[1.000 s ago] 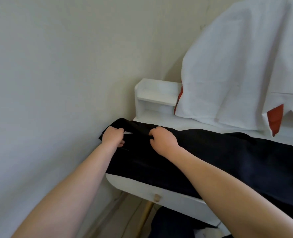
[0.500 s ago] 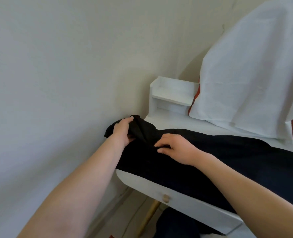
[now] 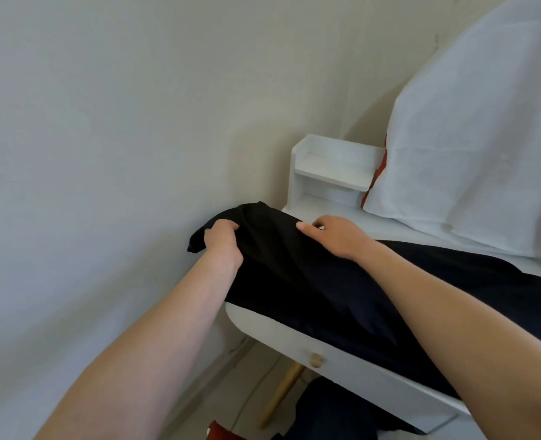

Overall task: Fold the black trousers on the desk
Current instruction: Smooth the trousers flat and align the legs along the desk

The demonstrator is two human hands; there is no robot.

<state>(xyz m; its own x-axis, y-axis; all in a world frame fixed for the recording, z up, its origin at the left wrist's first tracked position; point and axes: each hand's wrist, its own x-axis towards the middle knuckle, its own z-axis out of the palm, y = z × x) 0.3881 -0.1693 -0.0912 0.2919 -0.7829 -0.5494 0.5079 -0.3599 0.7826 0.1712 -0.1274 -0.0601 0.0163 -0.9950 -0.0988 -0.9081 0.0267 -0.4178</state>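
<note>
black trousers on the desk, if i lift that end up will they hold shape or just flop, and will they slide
Probably floppy: the black trousers bunch and crease where the left hand grips them, and the end droops past the desk edge. Likely light, since the pinched end lifts into a loose ridge. They may slide, as the desk top looks smooth and the right hand lies on them.

Bare desk [image 3: 345, 228] lies open behind the trousers [image 3: 310, 281]; the shelf [image 3: 332, 166] and white cloth [image 3: 472, 147] block beyond, the wall [image 3: 104, 154] crowds the left.
</note>
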